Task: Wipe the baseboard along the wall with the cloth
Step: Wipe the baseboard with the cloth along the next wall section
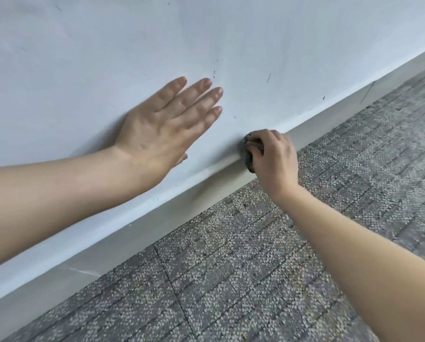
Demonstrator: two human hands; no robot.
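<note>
A pale grey baseboard (137, 233) runs diagonally from the lower left to the upper right, between the white wall and the carpet. My right hand (273, 159) grips a small dark grey cloth (249, 160) and holds it against the baseboard's top edge near the middle of the view. Most of the cloth is hidden under my fingers. My left hand (167, 127) lies flat on the wall above the baseboard, fingers straight and pointing right, a little left of the cloth.
The white wall (206, 33) carries a few small dark scuff marks. Grey speckled carpet tiles (255, 267) cover the floor below and to the right. The baseboard continues toward the upper right corner.
</note>
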